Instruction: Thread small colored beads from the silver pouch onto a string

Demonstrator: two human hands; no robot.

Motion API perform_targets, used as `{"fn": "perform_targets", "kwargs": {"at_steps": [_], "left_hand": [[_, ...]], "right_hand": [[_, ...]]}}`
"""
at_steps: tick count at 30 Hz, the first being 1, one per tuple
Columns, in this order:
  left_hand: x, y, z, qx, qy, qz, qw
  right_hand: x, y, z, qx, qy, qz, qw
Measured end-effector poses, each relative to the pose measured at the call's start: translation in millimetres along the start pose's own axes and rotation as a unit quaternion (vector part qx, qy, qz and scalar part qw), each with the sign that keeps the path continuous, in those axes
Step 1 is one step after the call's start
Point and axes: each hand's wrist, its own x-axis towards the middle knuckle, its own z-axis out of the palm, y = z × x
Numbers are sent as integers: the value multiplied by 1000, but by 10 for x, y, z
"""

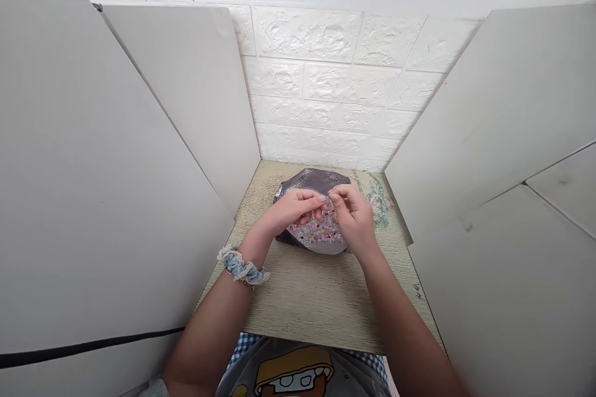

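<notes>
Over the pale wood-grain desk, here we go: my left hand and right hand sit right above a dark grey glittery pouch spread with speckled pink-and-white beads. My fingers pinch narrow, whatever's between them too small to tell. Pale green bead strands lie just to the right.

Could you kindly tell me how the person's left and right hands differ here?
The left hand wears a lace-edged blue denim scrunchie at its wrist, while the right hand has a bare wrist. The left hand reaches in from the lower left, the right from the lower right. Both are held above a dark grey cloth, fingertips close together.
</notes>
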Motion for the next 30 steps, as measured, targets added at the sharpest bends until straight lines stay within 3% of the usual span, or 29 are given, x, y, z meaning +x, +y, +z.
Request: {"fn": "perform_targets", "kwargs": {"at_steps": [2,4,7,11,15,21,30], "left_hand": [[-15,10,-9,-33,-8,-1,999],[-25,20,-11,-81,-11,9,997],[-25,22,-14,-133,-7,29,991],[-4,-3,-37,-137,23,42,989],[19,-27,-55,-155,66,37,985],[33,-34,-53,-193,115,55,973],[37,-22,-34,-188,137,70,970]], "right_hand": [[7,32,-5,-33,-22,40,998],[6,92,2,-104,-105,62,987],[-24,196,40,-225,-261,59,937],[-83,260,96,-330,-347,74,874],[-106,243,114,-365,-362,85,854],[-129,267,125,-307,-347,52,885],[-183,141,282,-298,-351,15,888]]}}
